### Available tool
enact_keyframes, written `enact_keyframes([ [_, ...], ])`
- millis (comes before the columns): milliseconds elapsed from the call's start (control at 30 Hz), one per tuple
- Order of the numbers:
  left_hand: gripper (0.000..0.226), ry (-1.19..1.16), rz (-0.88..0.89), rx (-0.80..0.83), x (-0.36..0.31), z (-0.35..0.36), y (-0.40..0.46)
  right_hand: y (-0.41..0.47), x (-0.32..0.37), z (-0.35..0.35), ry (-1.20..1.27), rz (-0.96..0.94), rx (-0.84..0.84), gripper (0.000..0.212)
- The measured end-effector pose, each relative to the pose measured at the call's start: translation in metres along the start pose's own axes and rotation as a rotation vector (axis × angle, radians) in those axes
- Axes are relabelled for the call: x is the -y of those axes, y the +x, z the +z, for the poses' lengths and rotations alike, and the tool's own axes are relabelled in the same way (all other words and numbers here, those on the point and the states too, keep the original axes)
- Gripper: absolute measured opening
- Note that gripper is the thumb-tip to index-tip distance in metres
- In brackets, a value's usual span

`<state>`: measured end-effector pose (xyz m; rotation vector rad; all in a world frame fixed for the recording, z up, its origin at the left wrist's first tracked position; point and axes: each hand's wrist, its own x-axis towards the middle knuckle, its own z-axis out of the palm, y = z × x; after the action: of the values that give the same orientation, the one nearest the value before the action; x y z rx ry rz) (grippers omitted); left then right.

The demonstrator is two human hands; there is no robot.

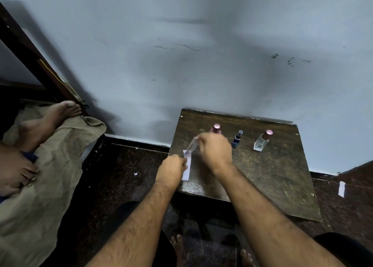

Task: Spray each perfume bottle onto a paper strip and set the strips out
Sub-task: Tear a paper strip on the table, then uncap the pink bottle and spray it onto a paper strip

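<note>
Nearest me are my two bare forearms, reaching out over the small dark wooden table (pixel 282 177). My left hand (pixel 171 168) pinches a white paper strip (pixel 187 167) at the table's near left edge. My right hand (pixel 216 151) is curled round a slim clear spray vial (pixel 191 145), blurred, tilted down with its tip at the strip's far end.

I judge this is a spray in progress. Three bottles stand upright toward the wall: a pink-capped bottle (pixel 216 127) mostly hidden behind my right hand, a small dark blue bottle (pixel 236 139), and a clear square glass bottle with a pink cap (pixel 262 141). No finished strips lie on the table, so most of the work seems left. A white paper slip (pixel 341 189) lies on the floor to the right; I cannot tell its role.
</note>
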<state>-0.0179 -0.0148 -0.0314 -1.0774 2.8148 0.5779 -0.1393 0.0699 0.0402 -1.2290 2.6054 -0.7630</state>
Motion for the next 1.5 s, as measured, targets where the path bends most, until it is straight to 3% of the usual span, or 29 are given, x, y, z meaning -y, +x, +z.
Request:
enact_keyframes([
  [67, 0.016, 0.029, 0.009, -0.005, -0.001, -0.001, -0.002, 0.021, 0.006, -0.018, 0.058, 0.073, -0.211, 0.017],
  [100, 0.017, 0.034, 0.012, -0.006, -0.002, -0.001, -0.002, 0.028, 0.008, -0.025, 0.040, 0.066, -0.236, 0.016],
  [367, 0.021, -0.120, -0.060, -0.096, -0.001, -0.005, -0.009, -0.014, -0.009, -0.023, 0.056, -0.086, -0.190, 0.021],
  [567, 0.015, -0.257, -0.132, -0.194, -0.004, -0.010, -0.014, -0.050, -0.034, -0.002, 0.153, -0.104, -0.276, 0.020],
  [667, 0.026, -0.665, -0.216, -0.176, -0.018, -0.013, -0.021, -0.061, -0.039, 0.001, 0.172, -0.128, -0.309, 0.021],
  [767, 0.036, -1.189, -0.349, -0.003, -0.040, -0.014, -0.027, -0.070, -0.042, 0.003, 0.179, -0.147, -0.323, 0.020],
  [900, 0.034, -1.498, -0.386, 0.102, -0.060, -0.017, -0.027, -0.078, -0.045, 0.003, 0.143, -0.176, -0.291, 0.023],
  [1033, 0.018, -1.544, -0.304, 0.100, -0.069, -0.016, -0.025, -0.083, -0.051, 0.003, 0.109, -0.181, -0.264, 0.022],
  [1233, 0.022, -1.445, -0.314, -0.022, -0.068, -0.010, -0.022, -0.089, -0.056, -0.001, 0.110, -0.146, -0.161, 0.039],
  [1500, 0.022, -1.219, -0.349, -0.165, -0.052, -0.003, -0.010, -0.055, -0.070, -0.007, 0.272, 0.206, -0.173, 0.026],
])
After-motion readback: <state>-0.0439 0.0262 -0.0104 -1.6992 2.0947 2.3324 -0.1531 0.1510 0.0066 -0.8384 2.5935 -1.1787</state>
